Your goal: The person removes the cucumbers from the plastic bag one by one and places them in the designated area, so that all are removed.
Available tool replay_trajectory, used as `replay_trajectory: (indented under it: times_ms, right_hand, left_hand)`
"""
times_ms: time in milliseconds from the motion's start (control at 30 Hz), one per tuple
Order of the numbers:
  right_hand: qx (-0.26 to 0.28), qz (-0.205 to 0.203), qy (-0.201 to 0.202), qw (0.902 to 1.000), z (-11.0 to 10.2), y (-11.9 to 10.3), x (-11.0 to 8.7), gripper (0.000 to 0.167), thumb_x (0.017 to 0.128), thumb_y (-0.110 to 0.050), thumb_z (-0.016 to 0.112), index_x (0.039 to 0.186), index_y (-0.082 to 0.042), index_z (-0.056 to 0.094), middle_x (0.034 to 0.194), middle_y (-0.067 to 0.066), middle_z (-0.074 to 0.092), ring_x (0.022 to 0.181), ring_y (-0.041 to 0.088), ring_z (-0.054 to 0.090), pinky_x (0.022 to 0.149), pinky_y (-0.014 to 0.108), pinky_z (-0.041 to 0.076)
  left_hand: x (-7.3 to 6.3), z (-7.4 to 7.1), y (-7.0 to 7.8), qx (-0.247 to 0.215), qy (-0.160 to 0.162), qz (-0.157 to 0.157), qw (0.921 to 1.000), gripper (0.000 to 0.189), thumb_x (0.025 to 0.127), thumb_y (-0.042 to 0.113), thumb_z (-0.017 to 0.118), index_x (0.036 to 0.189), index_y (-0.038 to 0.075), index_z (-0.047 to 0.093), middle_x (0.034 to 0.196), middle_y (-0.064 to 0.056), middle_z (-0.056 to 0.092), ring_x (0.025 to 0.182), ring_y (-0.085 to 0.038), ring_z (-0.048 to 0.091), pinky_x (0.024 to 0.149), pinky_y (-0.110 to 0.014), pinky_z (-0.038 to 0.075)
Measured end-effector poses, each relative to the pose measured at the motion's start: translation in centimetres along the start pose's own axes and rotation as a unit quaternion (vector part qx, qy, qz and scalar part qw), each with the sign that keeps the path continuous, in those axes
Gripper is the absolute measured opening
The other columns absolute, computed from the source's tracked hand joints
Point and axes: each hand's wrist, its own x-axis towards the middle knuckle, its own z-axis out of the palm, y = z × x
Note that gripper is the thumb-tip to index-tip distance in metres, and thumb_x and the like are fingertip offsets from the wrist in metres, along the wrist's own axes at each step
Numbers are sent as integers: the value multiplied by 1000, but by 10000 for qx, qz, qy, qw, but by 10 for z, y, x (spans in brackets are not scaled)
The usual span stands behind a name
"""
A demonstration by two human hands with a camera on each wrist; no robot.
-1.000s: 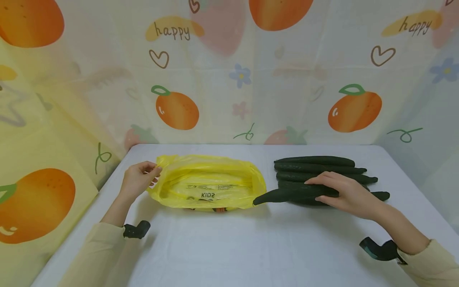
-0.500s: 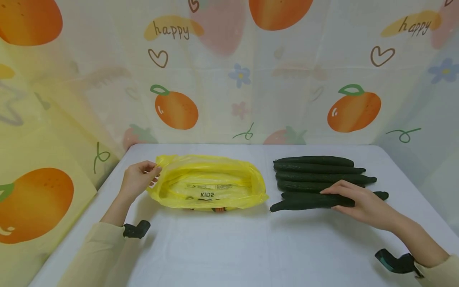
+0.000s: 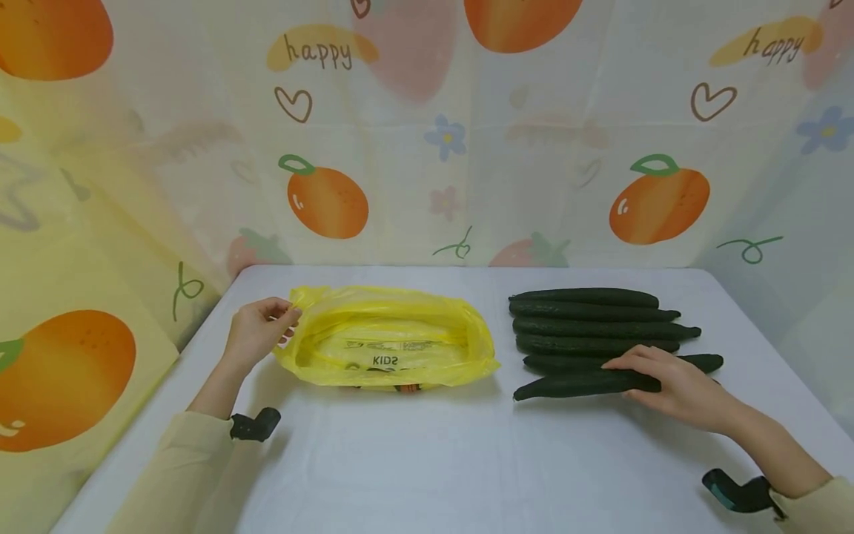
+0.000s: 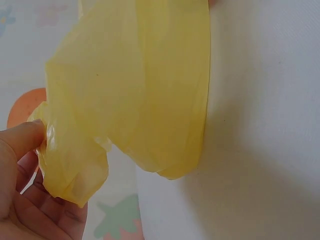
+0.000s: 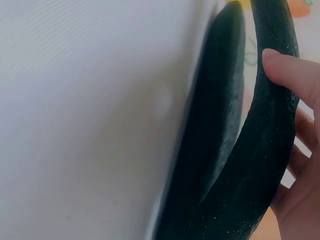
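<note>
My left hand (image 3: 260,334) pinches the left corner of a yellow plastic bag (image 3: 477,334), whose mouth gapes upward on the table. In the left wrist view the thumb and fingers (image 4: 25,137) grip the bag's gathered handle (image 4: 75,175). On the right, my right hand (image 3: 674,389) holds a dark green cucumber (image 3: 574,385) across its middle, thumb on the near side. Its tip points left, a little short of the bag. Right behind it lies another cucumber (image 3: 703,363). The right wrist view shows the held cucumber (image 5: 260,145) beside that second one (image 5: 212,95).
Several more cucumbers (image 3: 594,328) lie in parallel behind, toward the table's back right. A white cloth covers the table (image 3: 427,460). Behind it hangs a fruit-printed curtain (image 3: 534,170), with another curtain side at the left. Dark wrist-camera mounts (image 3: 737,491) stick out from both sleeves.
My right hand has drawn the held cucumber rightward and toward me, away from the bag's right edge, and lower in the last half second. The left hand and the bag stay in place.
</note>
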Motion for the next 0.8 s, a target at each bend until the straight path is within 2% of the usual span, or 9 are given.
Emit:
replay_trajectory:
  times_ms: [133, 333, 533, 800]
  right_hand:
    - [-193, 33, -9, 9998, 2, 4, -4, 54, 65, -7, 80, 113, -21, 61, 99, -16, 55, 85, -1, 51, 66, 13, 44]
    - [-149, 108, -26, 9998, 5, 10, -10, 52, 64, -6, 80, 112, -20, 62, 97, -13, 54, 78, -4, 48, 60, 15, 43]
    - [-219, 249, -113, 9994, 6, 13, -15, 51, 64, -5, 80, 110, -19, 62, 96, -13, 54, 78, -4, 48, 58, 17, 43]
    - [-508, 226, -7, 9985, 10, 17, -17, 50, 62, -9, 82, 107, -18, 62, 97, -14, 57, 85, 5, 57, 67, 16, 46]
  left_hand:
    - [0, -1, 0, -5, -9, -12, 10000, 30, 89, 29, 61, 96, -1, 63, 82, -15, 67, 59, -9, 62, 54, -25, 54]
    - [1, 0, -2, -7, -24, 26, 10000, 31, 89, 29, 61, 95, -1, 62, 83, -16, 67, 59, -8, 62, 54, -24, 54]
    - [1, 0, 0, 10, -44, 3, 10000, 31, 89, 28, 60, 96, -1, 62, 84, -16, 66, 60, -9, 62, 54, -24, 54]
    - [1, 0, 1, 42, -78, -14, 10000, 30, 89, 28, 60, 97, -1, 62, 84, -16, 66, 60, -9, 62, 55, -24, 54]
